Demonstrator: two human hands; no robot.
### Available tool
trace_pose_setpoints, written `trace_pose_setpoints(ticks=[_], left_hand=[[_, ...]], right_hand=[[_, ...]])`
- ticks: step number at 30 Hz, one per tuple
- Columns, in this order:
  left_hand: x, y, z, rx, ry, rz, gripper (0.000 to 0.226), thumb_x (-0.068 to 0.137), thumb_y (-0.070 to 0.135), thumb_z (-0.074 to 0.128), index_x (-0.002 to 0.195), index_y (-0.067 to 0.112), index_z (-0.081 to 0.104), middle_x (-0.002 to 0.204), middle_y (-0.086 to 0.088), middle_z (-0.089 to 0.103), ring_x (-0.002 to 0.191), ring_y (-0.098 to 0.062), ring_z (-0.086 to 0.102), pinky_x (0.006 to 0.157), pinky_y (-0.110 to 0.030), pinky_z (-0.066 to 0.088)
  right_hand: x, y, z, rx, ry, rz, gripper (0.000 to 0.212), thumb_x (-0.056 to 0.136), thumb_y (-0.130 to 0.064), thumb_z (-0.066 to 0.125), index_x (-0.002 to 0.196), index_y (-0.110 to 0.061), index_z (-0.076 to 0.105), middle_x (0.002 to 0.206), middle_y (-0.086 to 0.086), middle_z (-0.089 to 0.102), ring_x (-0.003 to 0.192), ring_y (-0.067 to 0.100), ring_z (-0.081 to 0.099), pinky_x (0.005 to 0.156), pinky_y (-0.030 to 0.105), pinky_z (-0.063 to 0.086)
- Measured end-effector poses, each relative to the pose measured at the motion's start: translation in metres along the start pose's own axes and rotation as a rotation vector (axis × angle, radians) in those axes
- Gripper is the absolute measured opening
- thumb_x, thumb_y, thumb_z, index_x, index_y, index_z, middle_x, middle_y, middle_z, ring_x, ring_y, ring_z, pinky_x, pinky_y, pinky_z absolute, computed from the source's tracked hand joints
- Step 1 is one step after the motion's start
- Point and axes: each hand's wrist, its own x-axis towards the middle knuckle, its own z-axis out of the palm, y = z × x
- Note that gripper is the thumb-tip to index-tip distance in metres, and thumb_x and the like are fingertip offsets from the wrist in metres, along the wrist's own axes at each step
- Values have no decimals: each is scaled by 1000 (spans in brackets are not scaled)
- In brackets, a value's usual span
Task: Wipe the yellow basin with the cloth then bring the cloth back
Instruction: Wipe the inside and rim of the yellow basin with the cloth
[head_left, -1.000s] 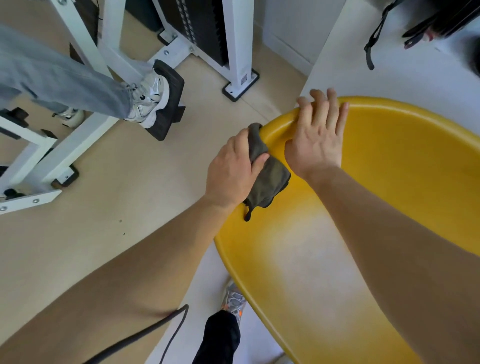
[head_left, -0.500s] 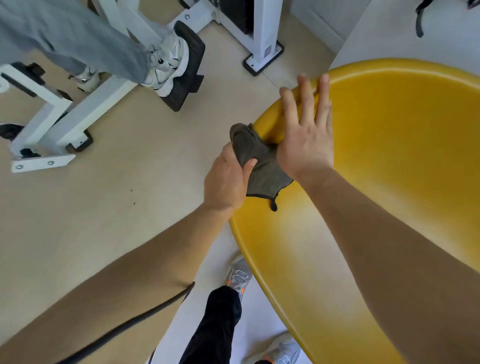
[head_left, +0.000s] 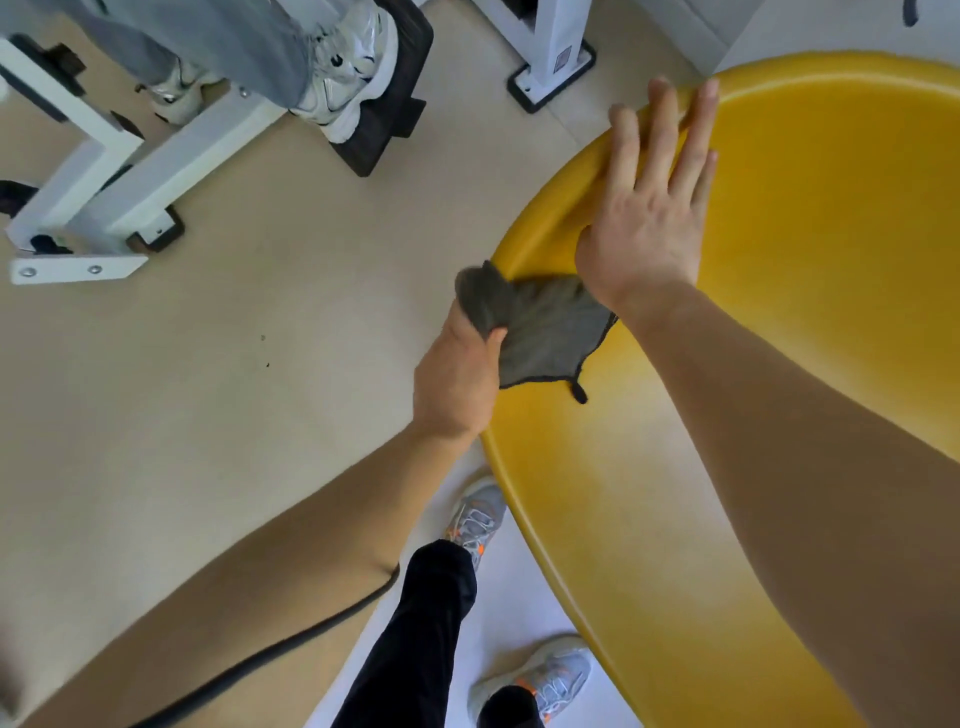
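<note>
- Yellow basin (head_left: 857, 218) — it fills the right of the view, with its left rim at the 2 hands. What it stands on is hidden, so I cannot tell how firmly it sits. If it is only propped, a hard wipe along the rim could rock or slide it.
- The right hand (head_left: 649, 208) lies flat on the inner wall just below the rim, fingers (head_left: 660, 130) straight and a little spread, tips over the rim's top. It looks like the only brace. On smooth plastic a flat palm could slip, I'd say, and the basin would swing.
- The left hand (head_left: 457, 384) has its fingers curled round a bunched end of the grey cloth (head_left: 540, 332), at the outside of the left rim. The cloth drapes over that rim and down the inner wall. Its far edge is touching or under the right wrist — I cannot tell which. If it is pinned there, a pull could drag it out of the grip or stall the stroke.
- Only 1 small bunch is gripped. The loose part, with its hanging loop, could fold on itself and merely skim, leaving the wall poorly wiped.
- A dark cable (head_left: 291, 644) runs under the left forearm, and the person's 2 shoes (head_left: 475, 519) stand close below the basin's lower edge. A sideways step might snag the cable or knock the basin.
- Another person's shoe (head_left: 345, 78) rests on a white frame (head_left: 130, 176), well apart across the floor. I see little risk there.
</note>
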Motion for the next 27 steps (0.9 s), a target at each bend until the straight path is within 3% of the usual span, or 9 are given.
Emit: trace_pose_setpoints(ticks=[4, 8, 12, 16, 19, 21, 23, 26, 27], left_hand=[[-56, -36, 33, -74, -258, -235, 53, 105, 41, 34, 140, 2, 33, 130, -23, 60, 117, -41, 58, 93, -41, 44], [-32, -16, 16, -275, -22, -202, 45, 106, 35, 36, 140, 5, 38, 135, -19, 57, 121, -39, 56, 94, -40, 43], [12, 23, -13, -332, 176, 61, 42, 107, 33, 35, 140, 10, 42, 135, -9, 57, 120, -27, 57, 97, -35, 46], [-3, 0, 4, -169, 18, 21, 45, 106, 36, 36, 144, 12, 34, 137, -12, 56, 118, -35, 58, 94, -43, 45], [-37, -46, 33, -10, -173, -60, 38, 105, 40, 36, 126, 8, 43, 118, -22, 65, 105, -44, 62, 82, -44, 46], [-60, -70, 48, 17, -404, -108, 33, 105, 40, 35, 113, 11, 47, 109, -22, 68, 94, -41, 65, 80, -43, 51], [-75, -82, 54, -94, -480, -181, 28, 105, 37, 36, 109, 15, 53, 106, -12, 69, 84, -27, 65, 78, -38, 53], [-66, -75, 44, -269, -252, -273, 31, 106, 31, 39, 112, 12, 61, 103, -3, 64, 86, -17, 56, 75, -27, 41], [-58, -70, 38, -318, -186, -286, 31, 105, 31, 40, 112, 11, 63, 104, -5, 65, 90, -18, 57, 76, -29, 42]], right_hand=[[-1, -6, 7, -21, 50, 30, 78, 79, 1, 34, 154, -12, 18, 165, 19, 9, 149, 49, 3, 116, 64, 21], [-5, -2, 5, -52, 40, 5, 81, 80, -2, 41, 156, -16, 14, 166, 17, 7, 150, 47, 3, 117, 63, 19], [-17, 0, -2, 84, 42, 1, 93, 74, -4, 45, 158, -15, 8, 167, 14, 5, 152, 39, 4, 120, 60, 15], [-94, -11, 22, 336, 5, 164, 85, 78, -16, 45, 157, -6, 15, 163, 17, 17, 148, 33, 23, 119, 51, 25], [-169, -19, 55, 506, -207, 252, 71, 89, -36, 34, 152, -4, 29, 154, 19, 34, 139, 38, 35, 111, 52, 34], [-209, -35, 74, 613, -456, 226, 68, 98, -42, 33, 156, -9, 22, 160, 17, 23, 146, 33, 24, 116, 50, 29], [-243, -56, 90, 630, -584, 263, 69, 102, -49, 32, 159, -16, 11, 165, 12, 5, 151, 29, 6, 121, 49, 20], [-267, -71, 101, 591, -573, 395, 84, 93, -70, 12, 159, -17, 9, 166, 12, -6, 152, 29, -8, 123, 49, 10], [-267, -71, 101, 623, -555, 428, 88, 92, -72, 19, 160, -17, 6, 166, 12, -4, 152, 28, -7, 123, 49, 10]])
